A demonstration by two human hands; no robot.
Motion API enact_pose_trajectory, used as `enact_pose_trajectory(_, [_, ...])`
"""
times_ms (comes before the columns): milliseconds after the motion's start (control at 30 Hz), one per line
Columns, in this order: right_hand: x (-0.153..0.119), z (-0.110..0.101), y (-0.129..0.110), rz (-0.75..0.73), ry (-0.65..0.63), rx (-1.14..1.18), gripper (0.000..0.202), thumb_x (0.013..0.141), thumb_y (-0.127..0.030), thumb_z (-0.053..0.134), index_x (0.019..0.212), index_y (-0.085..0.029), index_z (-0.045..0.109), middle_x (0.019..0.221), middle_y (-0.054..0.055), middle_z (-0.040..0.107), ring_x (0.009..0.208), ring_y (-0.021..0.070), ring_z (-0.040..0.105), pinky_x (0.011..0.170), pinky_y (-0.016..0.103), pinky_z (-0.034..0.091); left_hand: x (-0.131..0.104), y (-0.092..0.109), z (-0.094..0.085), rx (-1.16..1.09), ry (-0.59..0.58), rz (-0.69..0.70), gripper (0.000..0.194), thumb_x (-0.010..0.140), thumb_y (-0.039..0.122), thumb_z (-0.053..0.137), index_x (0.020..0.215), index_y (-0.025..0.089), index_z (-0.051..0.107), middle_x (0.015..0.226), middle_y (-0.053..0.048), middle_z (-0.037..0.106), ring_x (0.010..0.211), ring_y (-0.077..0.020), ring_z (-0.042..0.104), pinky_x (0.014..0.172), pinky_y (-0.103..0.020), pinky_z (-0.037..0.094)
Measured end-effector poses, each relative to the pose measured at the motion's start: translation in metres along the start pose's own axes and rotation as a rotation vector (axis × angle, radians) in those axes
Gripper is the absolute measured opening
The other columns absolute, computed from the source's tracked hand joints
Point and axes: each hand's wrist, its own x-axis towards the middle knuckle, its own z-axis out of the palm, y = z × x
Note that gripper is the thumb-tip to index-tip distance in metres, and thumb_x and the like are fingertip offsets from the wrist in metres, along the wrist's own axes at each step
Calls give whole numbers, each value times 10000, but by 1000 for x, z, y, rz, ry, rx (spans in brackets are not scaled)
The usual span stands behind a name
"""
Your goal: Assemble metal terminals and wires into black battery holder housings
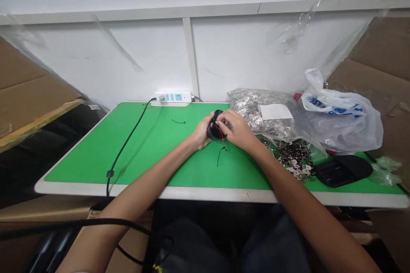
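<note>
A black rounded plastic housing (216, 131) is held above the green table mat, near its middle. My left hand (203, 132) wraps round its left side. On the right, my right hand (235, 128) has its fingers closed in a pinch at the housing's face, by a thin red wire (221, 136). Whether the fingertips grip the wire or a small part is too small to tell. A short black wire with a small end piece (220, 155) hangs or lies just below the housing. Another such wire (181, 122) lies on the mat to the left.
A white power strip (174, 97) stands at the wall, its black cable (128, 138) crossing the mat's left side. To the right are a clear bag of metal pieces (246, 104), loose metal pieces (299, 158), a black plastic casing (342, 169) and a white plastic bag (346, 115).
</note>
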Motion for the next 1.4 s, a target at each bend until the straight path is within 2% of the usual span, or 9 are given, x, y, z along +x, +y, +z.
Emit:
enact_pose_trajectory(233, [-2,-5,2,-28,5,21,70,1006,-242,591,988,-218,655,970,68,678,859,211,641,803,372,544,2,5,-4,11,-64,-59,410,1071,424,524,863,117,697,726,-73,714,526,-155,636,486,-243,562])
enact_pose_trajectory(333, [-4,-7,2,-62,-9,4,151,991,-229,611,1125,-225,679,1117,101,700,999,239,676,901,427,577,0,10,-4,-1,-23,-110,428,1078,430,490,883,118,710,755,-90,728,545,-172,658,488,-271,582])
enact_pose_trajectory(467, [-4,-6,4,-94,2,-12,218,995,-217,582,1178,-213,700,1213,139,694,1147,265,675,998,489,580,-2,14,-2,-14,34,-140,472,1107,397,388,877,124,697,724,-85,714,538,-164,654,485,-267,584])
enact_pose_trajectory(733, [-4,-5,7,-134,-21,-20,289,993,-194,546,1193,-244,749,1212,115,763,1155,266,709,1019,521,602,1,10,-10,-26,-25,-144,366,1043,444,553,921,135,709,682,-66,704,507,-170,645,479,-266,571])
enact_pose_trajectory(933, [-6,-6,11,-179,-37,-45,397,976,-123,489,1210,-268,775,1249,91,783,1178,252,717,1040,526,604,3,9,-13,-37,-84,-138,394,1047,459,529,964,121,713,675,-71,705,487,-179,649,459,-273,563])
enact_pose_trajectory(1067, [-6,-7,10,-224,-85,-94,416,969,-98,473,1222,-243,770,1253,99,784,1154,264,712,1029,530,604,2,9,-14,-74,-63,-151,392,1038,473,555,933,122,695,659,-66,695,486,-175,654,449,-263,565])
enact_pose_trajectory(1233, [-7,-6,10,-246,-123,-177,396,972,-101,487,1234,-212,763,1259,120,774,1114,286,698,985,516,611,1,12,-10,-95,0,-170,333,1038,417,565,1005,117,706,693,-62,711,547,-180,681,540,-294,619])
enact_pose_trajectory(1333, [-7,-7,7,-245,-89,-130,418,984,-92,458,1259,-219,746,1275,123,760,1144,287,692,1014,535,602,0,19,-4,-70,5,-129,316,1036,381,549,1025,119,725,692,-53,718,551,-168,675,581,-279,613])
enact_pose_trajectory(1400, [-7,-7,3,-223,0,-66,430,1017,-132,446,1351,-247,691,1365,119,718,1264,287,659,1107,560,559,-2,26,1,-67,-8,-32,364,1055,382,488,990,122,734,683,-50,715,538,-155,667,572,-252,586])
